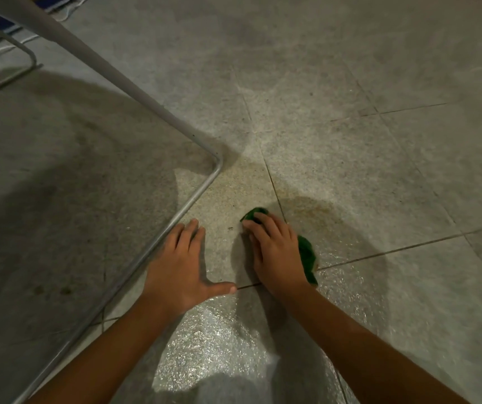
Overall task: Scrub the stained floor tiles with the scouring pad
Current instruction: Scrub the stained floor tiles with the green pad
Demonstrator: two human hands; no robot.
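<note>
The room is dim and a bit yellow. A bright shiny spot glares on the floor (204,345) near the bottom. A big dark shadow covers the left side. The corners look darker, and the arms (379,351) look blurry

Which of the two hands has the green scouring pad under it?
The right hand, pressing the green scouring pad onto the grey floor tile. The left hand lies flat, fingers spread, on bare tile beside the metal tube frame.
</note>
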